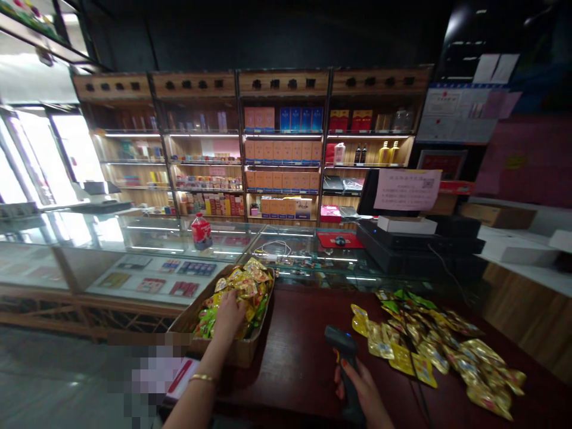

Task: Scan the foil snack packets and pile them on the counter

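My left hand (230, 313) reaches into a cardboard box (243, 353) filled with yellow, gold and green snack packets (257, 289). Its fingers curl down and close on a packet near the top of the heap; the fingertips are partly hidden. In my right hand (357, 381) is a black barcode scanner (342, 341), gripped by its handle and pointing up and left over the dark red table (290, 333). A loose pile of gold and yellow packets (429, 345) is spread to the right of the scanner. A dark cord runs across that pile.
Behind the table stands a glass counter (147, 235) with a red-labelled bottle (201, 231) on it. A monitor bearing a paper sign (406, 189) and a mouse (340, 241) on a red mat are at right. Lit shelves (281, 152) of boxes line the wall.
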`<move>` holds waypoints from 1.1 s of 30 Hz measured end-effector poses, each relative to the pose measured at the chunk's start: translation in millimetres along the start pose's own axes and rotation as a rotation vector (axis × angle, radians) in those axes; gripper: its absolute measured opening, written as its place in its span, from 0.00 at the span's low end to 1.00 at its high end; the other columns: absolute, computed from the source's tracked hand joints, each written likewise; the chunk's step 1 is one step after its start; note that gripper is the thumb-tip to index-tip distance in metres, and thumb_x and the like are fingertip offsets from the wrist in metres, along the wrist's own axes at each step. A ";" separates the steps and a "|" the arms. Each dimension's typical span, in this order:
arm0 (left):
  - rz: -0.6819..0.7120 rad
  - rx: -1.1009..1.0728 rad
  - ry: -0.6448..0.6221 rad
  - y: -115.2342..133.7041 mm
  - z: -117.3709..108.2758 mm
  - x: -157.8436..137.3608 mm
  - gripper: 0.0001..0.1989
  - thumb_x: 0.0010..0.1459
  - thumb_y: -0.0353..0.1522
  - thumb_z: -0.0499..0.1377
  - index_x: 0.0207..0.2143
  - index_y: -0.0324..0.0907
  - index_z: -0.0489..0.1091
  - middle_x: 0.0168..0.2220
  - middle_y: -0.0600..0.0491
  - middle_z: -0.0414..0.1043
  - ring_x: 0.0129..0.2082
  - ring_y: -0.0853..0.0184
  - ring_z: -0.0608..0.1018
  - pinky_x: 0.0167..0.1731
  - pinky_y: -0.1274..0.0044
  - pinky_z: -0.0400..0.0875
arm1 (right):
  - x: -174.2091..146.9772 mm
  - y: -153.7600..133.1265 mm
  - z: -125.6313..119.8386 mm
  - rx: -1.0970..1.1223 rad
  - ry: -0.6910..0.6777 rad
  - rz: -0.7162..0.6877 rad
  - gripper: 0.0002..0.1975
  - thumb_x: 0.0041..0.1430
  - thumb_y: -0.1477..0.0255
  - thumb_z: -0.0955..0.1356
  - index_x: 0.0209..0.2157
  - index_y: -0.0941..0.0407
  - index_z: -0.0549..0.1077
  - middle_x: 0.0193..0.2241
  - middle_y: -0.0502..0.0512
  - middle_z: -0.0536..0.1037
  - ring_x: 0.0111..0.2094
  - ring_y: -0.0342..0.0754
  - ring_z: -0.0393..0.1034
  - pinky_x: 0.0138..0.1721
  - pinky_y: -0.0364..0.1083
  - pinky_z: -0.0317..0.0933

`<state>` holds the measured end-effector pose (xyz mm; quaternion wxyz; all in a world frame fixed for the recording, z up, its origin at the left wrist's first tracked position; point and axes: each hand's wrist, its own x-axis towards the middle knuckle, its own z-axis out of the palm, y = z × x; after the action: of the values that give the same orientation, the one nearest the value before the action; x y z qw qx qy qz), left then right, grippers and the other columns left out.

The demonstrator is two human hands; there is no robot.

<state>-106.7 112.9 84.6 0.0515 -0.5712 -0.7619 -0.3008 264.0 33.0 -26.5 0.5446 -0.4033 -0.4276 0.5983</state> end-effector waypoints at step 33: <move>-0.505 -1.545 -0.271 72.1 85.3 -137.0 0.37 0.36 0.46 0.76 0.48 0.41 0.73 0.38 0.47 0.80 0.37 0.55 0.83 0.37 0.68 0.80 | -9.4 -5.0 1.5 -0.029 0.020 0.021 0.32 0.48 0.43 0.74 0.42 0.57 0.74 0.22 0.46 0.76 0.17 0.41 0.68 0.21 0.42 0.58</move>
<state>27.9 54.1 -13.8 -0.5176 -0.2884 -0.4455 -0.6711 264.8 23.7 -21.1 0.5369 -0.4215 -0.4264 0.5936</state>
